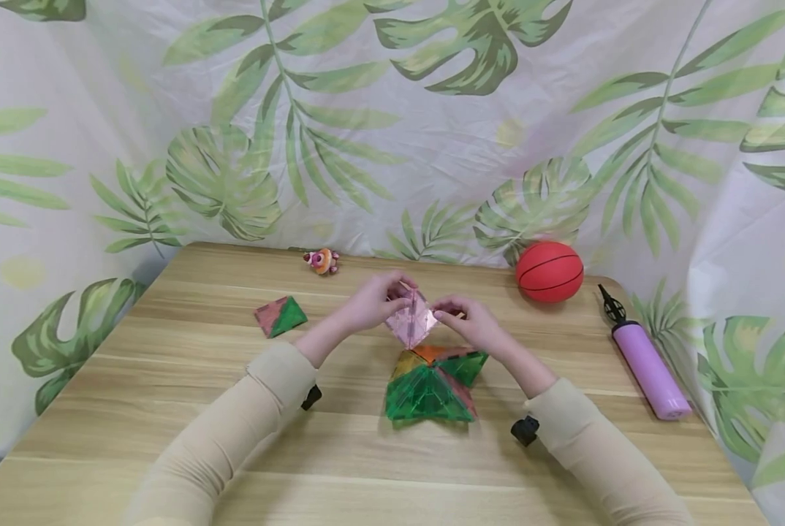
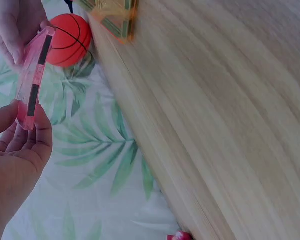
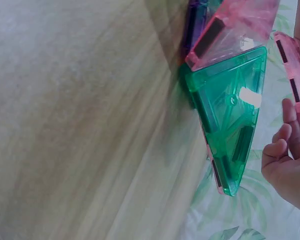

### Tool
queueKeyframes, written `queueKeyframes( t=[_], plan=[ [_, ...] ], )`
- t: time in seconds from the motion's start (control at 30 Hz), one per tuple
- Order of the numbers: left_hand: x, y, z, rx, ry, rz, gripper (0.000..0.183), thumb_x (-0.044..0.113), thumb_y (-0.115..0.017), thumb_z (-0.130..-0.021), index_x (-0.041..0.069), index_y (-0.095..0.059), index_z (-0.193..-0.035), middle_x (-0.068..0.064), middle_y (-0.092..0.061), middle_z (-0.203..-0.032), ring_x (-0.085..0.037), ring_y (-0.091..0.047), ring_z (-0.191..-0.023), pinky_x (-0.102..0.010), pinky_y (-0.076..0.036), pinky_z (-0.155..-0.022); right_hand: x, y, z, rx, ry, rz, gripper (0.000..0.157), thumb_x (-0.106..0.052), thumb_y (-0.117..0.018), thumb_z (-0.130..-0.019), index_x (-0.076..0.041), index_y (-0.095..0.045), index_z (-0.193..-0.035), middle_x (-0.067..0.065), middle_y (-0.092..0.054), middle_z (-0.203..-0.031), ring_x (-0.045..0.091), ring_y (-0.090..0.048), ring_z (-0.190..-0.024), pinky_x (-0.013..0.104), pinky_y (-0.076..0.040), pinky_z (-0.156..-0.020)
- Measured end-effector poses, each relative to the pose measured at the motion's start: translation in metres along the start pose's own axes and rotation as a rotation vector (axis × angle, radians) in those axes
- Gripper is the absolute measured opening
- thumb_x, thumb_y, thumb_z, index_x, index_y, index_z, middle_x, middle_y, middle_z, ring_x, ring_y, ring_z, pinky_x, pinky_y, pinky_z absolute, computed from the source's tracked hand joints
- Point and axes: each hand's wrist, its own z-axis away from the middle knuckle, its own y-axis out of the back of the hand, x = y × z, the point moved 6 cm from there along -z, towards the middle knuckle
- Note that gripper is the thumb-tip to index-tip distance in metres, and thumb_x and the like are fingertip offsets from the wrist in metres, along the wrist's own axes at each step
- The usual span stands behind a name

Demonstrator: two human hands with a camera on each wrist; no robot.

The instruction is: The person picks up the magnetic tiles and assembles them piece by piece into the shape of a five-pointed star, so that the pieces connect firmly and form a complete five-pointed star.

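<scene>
A translucent pink magnetic tile is held up between both hands, just behind the built shape. My left hand pinches its upper left part; in the left wrist view, thumb and fingers of the left hand grip one end of it. At the tile's right corner, my right hand pinches it between thumb and fingers. Below stands a magnetic-tile structure of green, pink and orange pieces on the table. Its green triangle tile is large in the right wrist view, beside the right hand.
On the wooden table, a pink and green tile pair lies at the left. Toward the back are a small toy figure and a red ball. A purple hand pump lies along the right edge.
</scene>
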Motion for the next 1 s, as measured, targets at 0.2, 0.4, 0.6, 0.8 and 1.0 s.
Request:
queueKeyframes(
  t=[0.2, 0.4, 0.6, 0.8, 1.0],
  plan=[
    [0.007, -0.005, 0.001, -0.009, -0.042, -0.001, 0.029, 0.004, -0.063, -0.089, 0.001, -0.058, -0.117, -0.014, -0.069, -0.097, -0.02, -0.066, -0.085, -0.028, -0.053, -0.074, -0.009, 0.009, 0.002, 0.004, 0.016, -0.021, 0.021, -0.011, -0.059, -0.093, 0.002, -0.068, -0.106, 0.016, -0.069, -0.096, 0.017, -0.059, -0.073, 0.021, -0.045, -0.061],
    [0.001, -0.011, 0.002, -0.041, -0.017, 0.002, 0.035, 0.004, -0.065, -0.088, 0.001, -0.056, -0.121, -0.01, -0.069, -0.095, -0.015, -0.065, -0.081, -0.025, -0.052, -0.068, -0.016, 0.012, 0.007, -0.077, -0.031, -0.057, 0.022, -0.007, -0.055, -0.095, 0.007, -0.065, -0.11, 0.022, -0.067, -0.101, 0.014, -0.059, -0.079, 0.03, -0.05, -0.07],
    [-0.01, -0.022, 0.0, -0.05, 0.024, 0.013, 0.031, 0.002, -0.064, -0.088, 0.001, -0.058, -0.118, -0.012, -0.069, -0.094, -0.016, -0.065, -0.082, -0.024, -0.052, -0.068, 0.022, 0.004, 0.004, -0.136, -0.138, -0.147, 0.027, -0.014, -0.054, -0.096, 0.003, -0.063, -0.115, 0.017, -0.068, -0.101, 0.015, -0.061, -0.089, 0.042, -0.049, -0.085],
    [-0.023, -0.033, -0.002, -0.06, 0.06, -0.001, 0.03, 0.003, -0.063, -0.089, 0.001, -0.058, -0.118, -0.014, -0.069, -0.099, -0.02, -0.066, -0.089, -0.026, -0.052, -0.073, 0.034, -0.001, 0.005, -0.172, -0.177, -0.134, 0.026, -0.013, -0.052, -0.097, 0.002, -0.063, -0.115, 0.013, -0.068, -0.102, 0.009, -0.058, -0.09, 0.029, -0.046, -0.085],
    [-0.032, -0.04, -0.008, -0.066, 0.098, 0.012, 0.03, 0.003, -0.062, -0.09, 0.002, -0.057, -0.119, -0.015, -0.068, -0.101, -0.021, -0.065, -0.092, -0.026, -0.052, -0.076, 0.046, -0.003, 0.002, -0.185, -0.209, -0.153, 0.026, -0.014, -0.054, -0.096, 0.004, -0.063, -0.114, 0.011, -0.069, -0.103, 0.007, -0.059, -0.091, 0.025, -0.046, -0.084]
  ],
)
